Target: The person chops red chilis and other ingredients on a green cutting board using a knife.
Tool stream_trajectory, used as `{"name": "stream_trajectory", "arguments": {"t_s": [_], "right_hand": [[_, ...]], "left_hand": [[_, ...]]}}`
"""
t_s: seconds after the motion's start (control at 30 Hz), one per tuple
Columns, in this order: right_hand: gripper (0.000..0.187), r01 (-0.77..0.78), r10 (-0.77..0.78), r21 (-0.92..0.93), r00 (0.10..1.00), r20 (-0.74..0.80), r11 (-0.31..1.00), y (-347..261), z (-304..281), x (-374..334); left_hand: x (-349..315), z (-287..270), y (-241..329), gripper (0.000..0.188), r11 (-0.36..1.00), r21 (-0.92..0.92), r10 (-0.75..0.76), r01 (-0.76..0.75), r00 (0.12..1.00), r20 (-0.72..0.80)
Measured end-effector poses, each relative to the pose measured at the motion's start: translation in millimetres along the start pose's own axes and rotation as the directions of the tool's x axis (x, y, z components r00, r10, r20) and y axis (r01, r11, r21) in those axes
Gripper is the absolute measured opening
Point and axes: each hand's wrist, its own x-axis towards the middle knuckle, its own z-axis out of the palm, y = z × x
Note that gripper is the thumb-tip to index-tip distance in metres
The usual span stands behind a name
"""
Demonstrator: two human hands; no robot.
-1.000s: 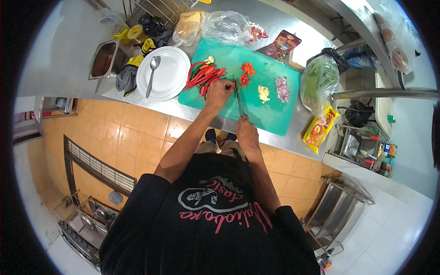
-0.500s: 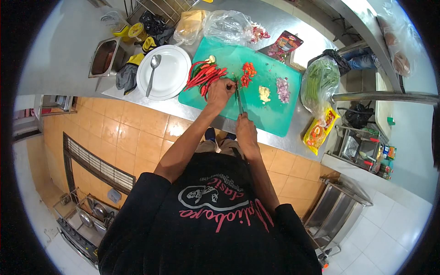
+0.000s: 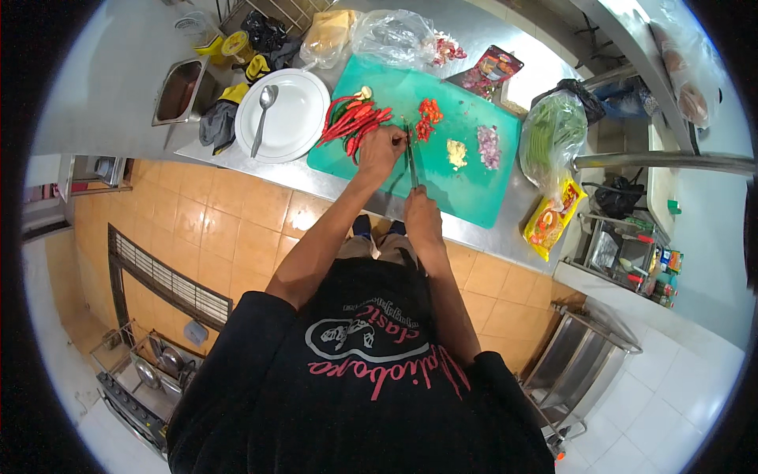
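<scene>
On the green cutting board (image 3: 466,197), my right hand (image 3: 423,215) is closed round the handle of a knife (image 3: 412,167), whose blade points away from me. Close against the blade's left side, my left hand (image 3: 381,150) has its fingers curled in a pinch. A bit of red shows at its fingertips; the rest of the chili it holds is hidden. Whole red chilies (image 3: 355,122) lie in a heap beside this hand, with some green under them. Right of the blade tip sit chopped red chilies (image 3: 429,110), chopped garlic (image 3: 456,154) and chopped shallots (image 3: 489,148).
A white plate (image 3: 296,118) with a spoon (image 3: 262,122) stands left of the board. Behind it lie clear plastic bags (image 3: 392,35) and peelings (image 3: 448,49). Bagged green beans (image 3: 550,134) and a yellow packet (image 3: 553,221) lie at the right. A metal rail (image 3: 663,163) juts in there.
My right hand and the knife have shifted slightly away from me and to the left. My left hand stays by the blade, moved only a little.
</scene>
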Motion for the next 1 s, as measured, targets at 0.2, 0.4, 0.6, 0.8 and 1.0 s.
{"name": "stream_trajectory", "arguments": {"t_s": [0.2, 0.4, 0.6, 0.8, 1.0], "right_hand": [[0.025, 0.096, -0.102, -0.058, 0.988, -0.117, 0.994, -0.4, 14.4, 33.4], [0.026, -0.002, 0.002, 0.023, 1.0, -0.023, 1.0, 5.4, 7.5, -0.8], [0.027, 0.098, -0.097, 0.008, 0.991, -0.093, 0.995, 7.4, 11.3, 15.3], [0.025, -0.008, 0.006, -0.033, 0.999, -0.053, 0.999, 10.5, 10.9, -2.9], [0.027, 0.1, -0.101, -0.015, 0.992, -0.075, 0.995, 9.0, 3.0, 14.5]], "left_hand": [[3.4, -0.2, 0.4, 0.015, 0.999, -0.013, -0.044, 0.044, 0.998, 0.038], [-2.8, -1.4, 2.5, 0.013, 0.999, 0.034, -0.028, 0.028, 1.0, -0.007], [0.5, 0.6, -0.8, 0.015, 0.999, 0.021, -0.032, 0.032, 0.999, 0.021], [0.0, 1.3, -3.5, 0.014, 0.999, 0.004, 0.052, -0.052, 0.998, -0.029], [-1.1, -2.2, -7.0, 0.017, 0.995, -0.01, 0.101, -0.101, 0.995, -0.016]]}}
